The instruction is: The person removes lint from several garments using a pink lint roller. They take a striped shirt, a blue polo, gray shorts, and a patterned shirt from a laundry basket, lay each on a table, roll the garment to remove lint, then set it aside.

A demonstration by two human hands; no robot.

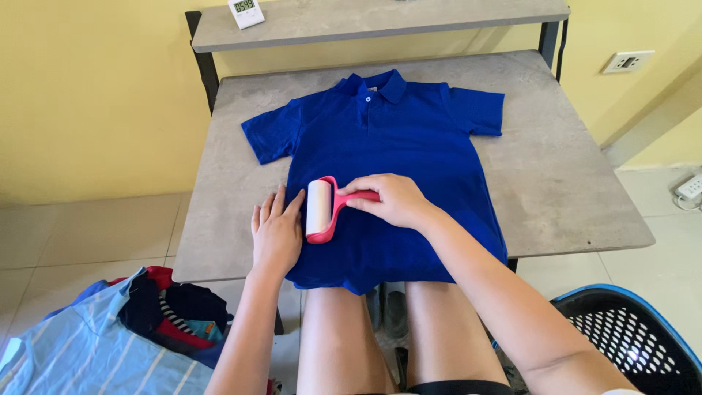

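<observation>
At your far left lies one heap of clothes (110,336), striped light blue on top with red and dark pieces under it; the frame cuts it off at the left and bottom, so you cannot count the garments in it. Next comes your left hand (276,234), one flat palm with the fingers together and stretched out, pressing the lower left part of the blue polo shirt (395,132) near its edge. That single shirt lies face up on the grey table (570,190), collar away from you, both short sleeves spread, its hem hanging over the near edge above your knees. Just right of your left hand sits one lint roller (319,208), white roll in a pink frame, resting on the shirt. Your right hand (391,199) closes its fingers around the pink handle, hiding most of it. Above, one shelf (409,16) carries one small white timer (246,11), partly cut off by the top edge. At your far right, one black mesh basket (629,336) with a blue rim is only partly in view.
</observation>
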